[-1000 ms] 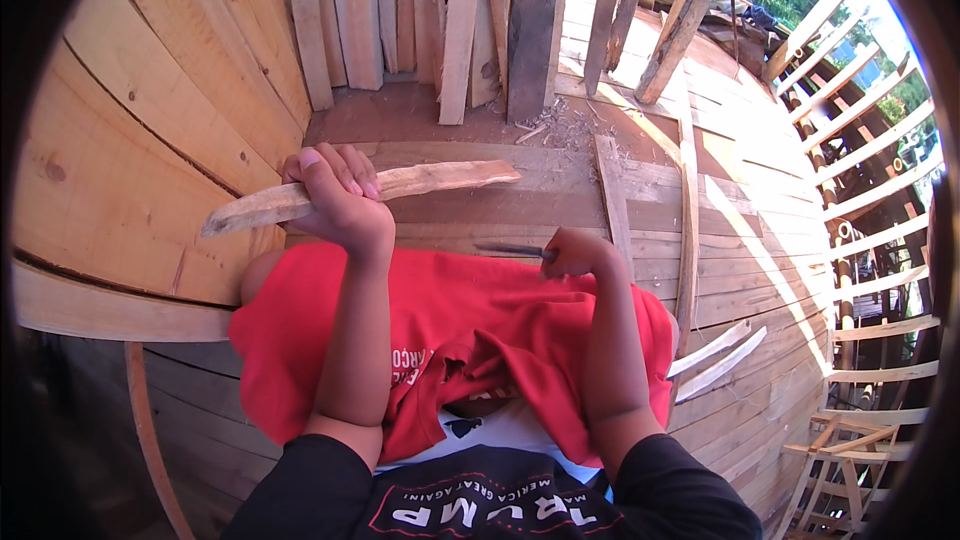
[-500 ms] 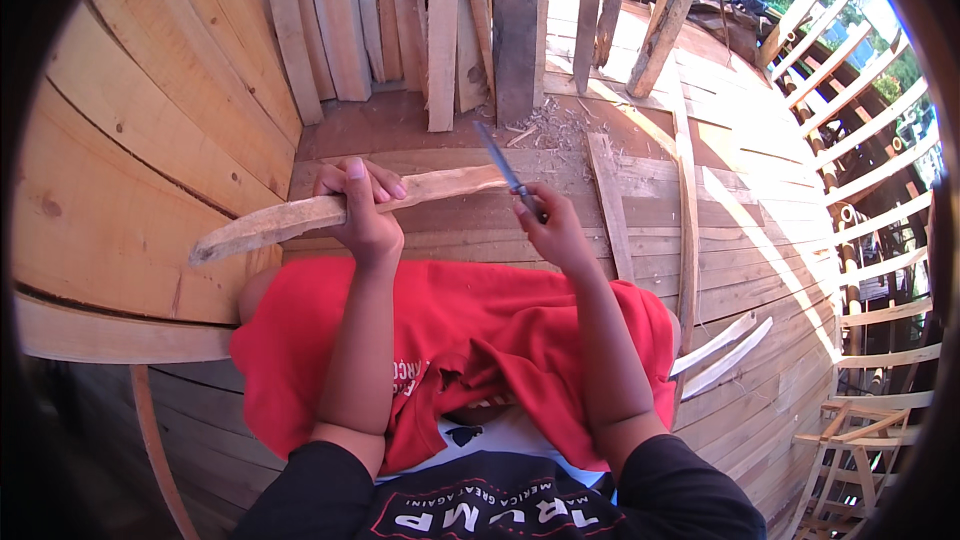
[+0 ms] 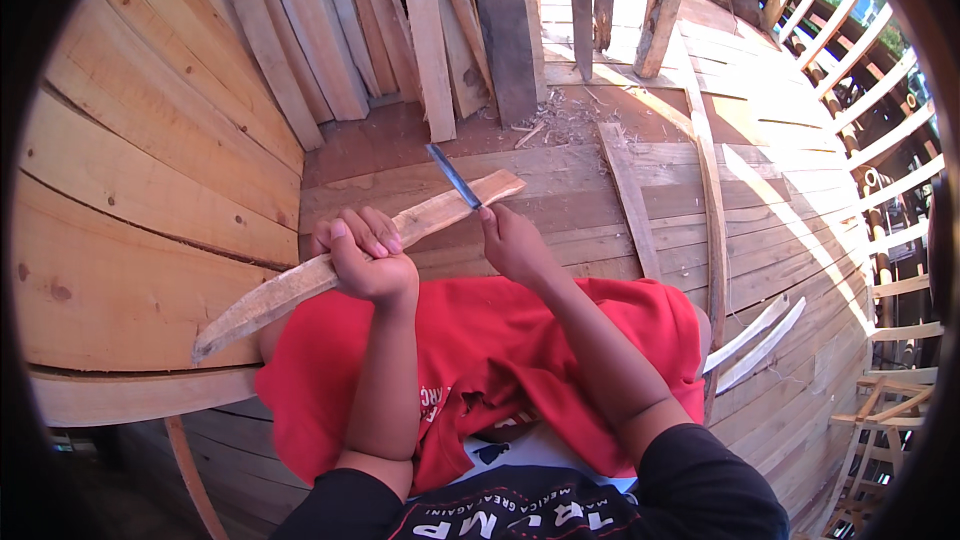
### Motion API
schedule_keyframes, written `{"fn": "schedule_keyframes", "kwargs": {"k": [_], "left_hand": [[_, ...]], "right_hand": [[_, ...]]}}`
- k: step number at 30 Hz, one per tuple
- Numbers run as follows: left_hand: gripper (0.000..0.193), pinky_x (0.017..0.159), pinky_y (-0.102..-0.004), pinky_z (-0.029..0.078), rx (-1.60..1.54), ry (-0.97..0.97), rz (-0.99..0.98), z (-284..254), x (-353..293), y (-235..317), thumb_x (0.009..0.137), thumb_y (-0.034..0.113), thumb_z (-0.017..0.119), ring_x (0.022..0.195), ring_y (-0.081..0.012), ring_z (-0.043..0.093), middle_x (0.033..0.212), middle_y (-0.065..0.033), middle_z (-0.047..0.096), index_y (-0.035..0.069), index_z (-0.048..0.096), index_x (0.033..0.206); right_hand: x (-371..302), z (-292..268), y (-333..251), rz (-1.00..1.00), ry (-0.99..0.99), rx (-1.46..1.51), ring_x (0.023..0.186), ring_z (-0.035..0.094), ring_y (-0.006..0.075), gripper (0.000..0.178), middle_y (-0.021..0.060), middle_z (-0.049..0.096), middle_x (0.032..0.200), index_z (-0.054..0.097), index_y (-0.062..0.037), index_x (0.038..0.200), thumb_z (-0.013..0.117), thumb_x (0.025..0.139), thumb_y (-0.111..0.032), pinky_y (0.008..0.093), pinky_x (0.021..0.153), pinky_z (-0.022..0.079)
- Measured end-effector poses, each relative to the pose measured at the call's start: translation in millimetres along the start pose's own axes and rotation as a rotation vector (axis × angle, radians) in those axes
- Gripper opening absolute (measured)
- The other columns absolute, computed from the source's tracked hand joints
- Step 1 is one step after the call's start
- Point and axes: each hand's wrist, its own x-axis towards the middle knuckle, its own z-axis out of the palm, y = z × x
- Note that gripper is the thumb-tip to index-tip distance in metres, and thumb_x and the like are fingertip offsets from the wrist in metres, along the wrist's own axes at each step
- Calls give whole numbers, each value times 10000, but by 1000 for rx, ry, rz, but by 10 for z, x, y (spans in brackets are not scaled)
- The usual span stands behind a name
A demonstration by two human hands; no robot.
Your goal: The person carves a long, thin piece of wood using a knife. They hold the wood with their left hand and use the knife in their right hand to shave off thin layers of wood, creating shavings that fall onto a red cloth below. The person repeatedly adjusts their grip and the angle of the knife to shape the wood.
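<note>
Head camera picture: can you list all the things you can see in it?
Wooden strip: one, pale, long and slightly curved, gripped near its middle.
Blade: one, dark bluish, its tip up, lower end against the strip's far end.
Leaning planks: several, pale, standing at the top.
Curved plank wall: pale wood, on the left.
Wood shavings: small scatter, pale, on the floorboards.
Loose thin slats: two, whitish, at the right.
Red cloth: one, over the lap.
Left hand: grips the strip.
Right hand: holds the blade.

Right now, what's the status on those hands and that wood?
Left hand gripping curved wooden slat mid-length. Right hand holding chisel, blade on slat's far end. Nothing in the way.
</note>
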Motion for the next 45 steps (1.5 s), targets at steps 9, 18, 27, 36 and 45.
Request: {"fn": "schedule_keyframes", "kwargs": {"k": [9, 18, 27, 36, 45], "left_hand": [[307, 351, -236, 253, 38, 59, 1, 13, 97, -16, 905, 170, 442, 351, -94, 269, 450, 5, 285, 141, 273, 650], [300, 373, -242, 248, 102, 101, 12, 58, 43, -14, 897, 197, 429, 358, -98, 240, 452, 12, 269, 157, 277, 641], [343, 387, -233, 255, 151, 152, 14, 111, 37, -14, 935, 229, 419, 367, -83, 251, 449, 26, 271, 160, 281, 629], [364, 402, -220, 265, 207, 127, 59, 273, -51, -27, 955, 231, 411, 378, -76, 258, 468, 34, 265, 161, 262, 630], [403, 407, -222, 250, 237, 162, 25, 276, 5, -21, 926, 213, 413, 386, -75, 246, 477, 50, 255, 195, 166, 608]], "right_hand": [[47, -86, 208, 31, -223, 63, 758, 626, 429, 575, 242, 634, 766, 612, 32, 853, 409, 993, -488, 483, 714, 473], [-7, 211, 97, 36, 223, -81, 617, 606, 462, 574, 270, 586, 607, 610, 4, 589, 338, 992, -302, 557, 637, 484], [28, 305, 89, -7, 382, -210, 504, 619, 403, 550, 229, 593, 542, 626, -24, 527, 403, 956, -287, 502, 523, 516], [10, 154, 5, 33, 320, -170, 550, 617, 436, 540, 249, 589, 565, 629, -7, 572, 374, 960, -282, 532, 558, 508], [189, 196, 383, 117, 379, -251, 503, 628, 381, 551, 209, 593, 532, 626, -49, 537, 392, 963, -308, 491, 522, 527]]}}
